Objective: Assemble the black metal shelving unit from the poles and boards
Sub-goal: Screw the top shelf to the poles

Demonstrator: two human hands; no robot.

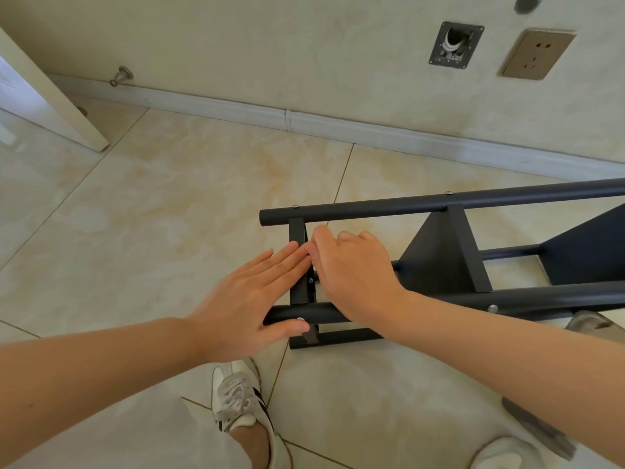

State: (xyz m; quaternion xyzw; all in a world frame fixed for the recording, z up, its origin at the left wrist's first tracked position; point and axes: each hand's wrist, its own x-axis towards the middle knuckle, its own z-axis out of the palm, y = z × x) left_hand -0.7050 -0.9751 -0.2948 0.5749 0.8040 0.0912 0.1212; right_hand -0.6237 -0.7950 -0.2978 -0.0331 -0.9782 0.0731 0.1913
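Three boards (436, 258) are showing on the toppled shelving unit (439, 202). The left hand (250, 299) is pressing flat on the end board (298, 265). The right hand (355, 272) is curling beside it, grip unclear.

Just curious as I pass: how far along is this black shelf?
Mostly built: the unit lies on its side, a middle board and the end board joined to the poles, screw heads showing. In hand: the left hand presses on the end board; the right hand curls beside it, contents hidden. Left, likely: finishing that end, standing it up.
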